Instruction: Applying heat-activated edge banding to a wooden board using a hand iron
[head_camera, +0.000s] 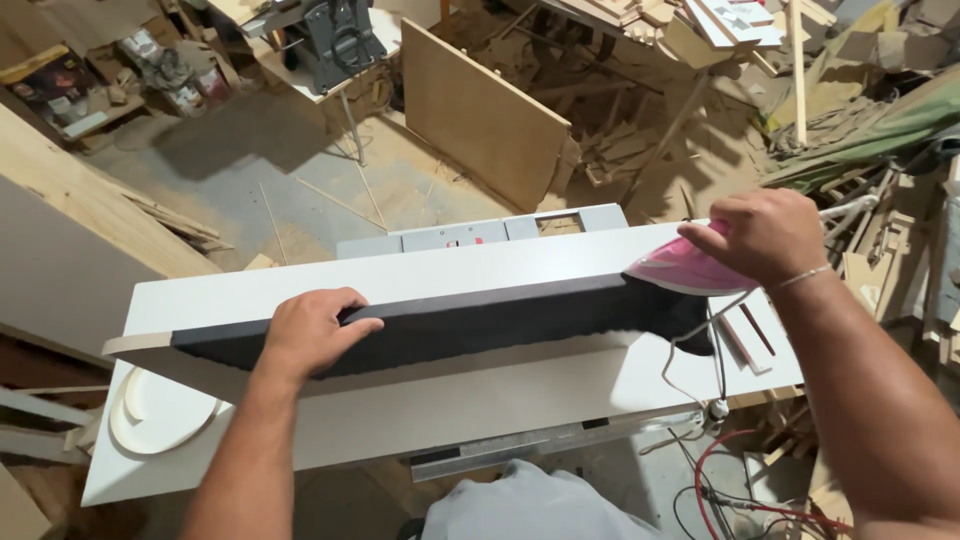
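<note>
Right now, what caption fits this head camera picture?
Left hand steadies a dark strip on a white board's edge while right hand presses a pink iron.

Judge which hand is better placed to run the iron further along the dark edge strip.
Right, most likely. The right hand already grips the pink iron at the end of the dark strip, while the left hand presses down on the strip.
</note>
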